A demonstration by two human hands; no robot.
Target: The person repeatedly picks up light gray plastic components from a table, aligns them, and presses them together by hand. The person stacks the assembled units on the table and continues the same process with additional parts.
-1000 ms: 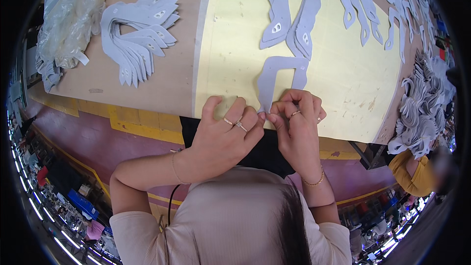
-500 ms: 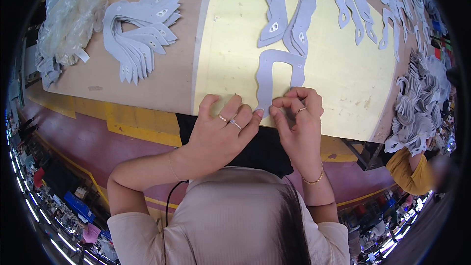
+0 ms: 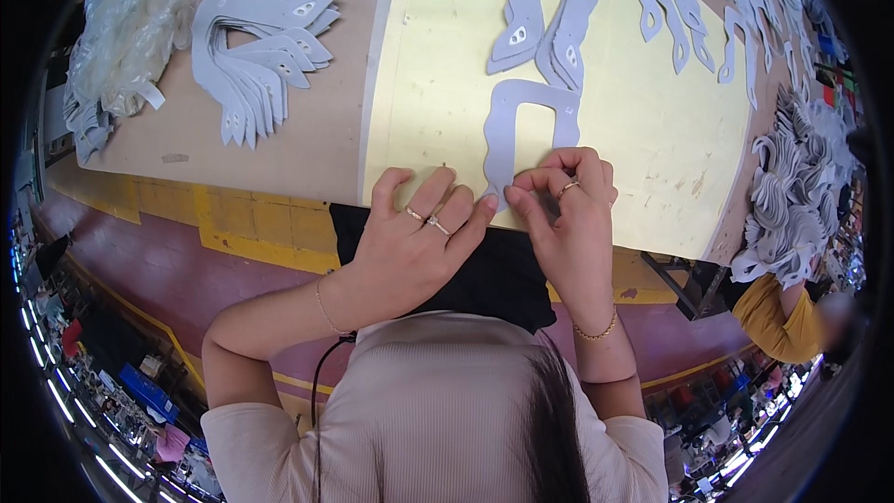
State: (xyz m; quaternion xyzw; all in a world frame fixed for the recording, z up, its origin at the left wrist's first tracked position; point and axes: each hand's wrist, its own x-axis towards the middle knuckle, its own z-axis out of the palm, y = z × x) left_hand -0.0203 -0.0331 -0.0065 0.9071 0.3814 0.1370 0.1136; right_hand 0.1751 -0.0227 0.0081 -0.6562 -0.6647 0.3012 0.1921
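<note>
A flat grey U-shaped cut piece [image 3: 500, 144] with wavy edges lies on the yellow sheet, its closed end away from me. Its left leg runs down to the sheet's near edge, where my left hand [image 3: 414, 233] pinches the tip at its fingertips, the other fingers bent against the sheet. My right hand [image 3: 573, 224] is closed in a pinch right beside that tip, and it covers the end of the right leg. Whatever sits between its thumb and finger is too small to tell. Just beyond lies a small stack of similar grey pieces [image 3: 523, 9], touching or nearly touching this one.
A fanned stack of grey pieces [image 3: 219, 65] lies on the brown table at left, beside clear plastic bags [image 3: 126, 33]. More loose pieces [image 3: 666, 0] spread across the far right. Bundled grey pieces [image 3: 782, 196] hang near a person in a yellow sleeve [image 3: 778, 317].
The view has shifted slightly, so the table's things sit a little higher in it. Both hands stay at the same leg tip, with only small finger movement.
</note>
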